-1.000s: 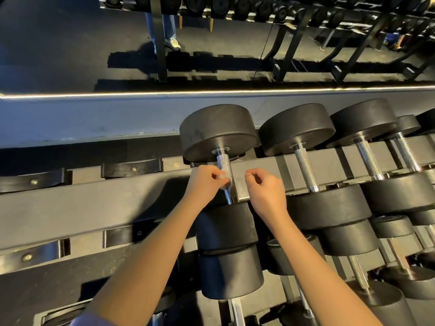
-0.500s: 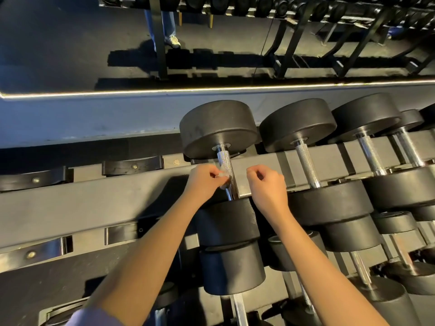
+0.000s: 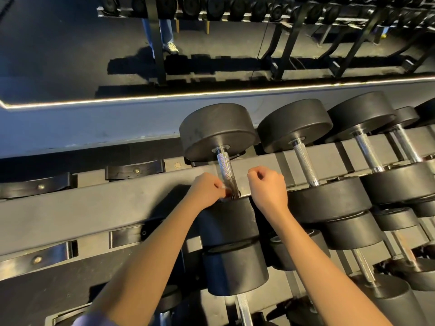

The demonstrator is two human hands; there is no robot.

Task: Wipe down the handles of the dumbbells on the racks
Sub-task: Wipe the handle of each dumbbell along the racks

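Dumbbell handle [image 3: 227, 175]: knurled steel, leftmost occupied slot on the upper rack rail [image 3: 94, 203], sloping away between near head [image 3: 229, 220] and far head [image 3: 216, 130].

Left hand [image 3: 207, 190]: fingertips pinched at the handle's lower end, a pale scrap [image 3: 222, 187] between them, probably the wipe, too small to be sure.

Right hand [image 3: 268, 187]: curled into a fist just beside the handle, apart from it, nothing visible in it.

Judgement: wrap the scrap round the bar and draw it along the full length, turning to reach the underside. The collars at both heads need care.

Obstacles: the near head crowds the wrist, and the neighbouring dumbbell [image 3: 306, 165] is close on the right. Empty cradles [image 3: 134, 170] lie to the left.

Beyond: lit ledge [image 3: 211, 94], more racks [image 3: 259, 8], a person's legs [image 3: 164, 31].
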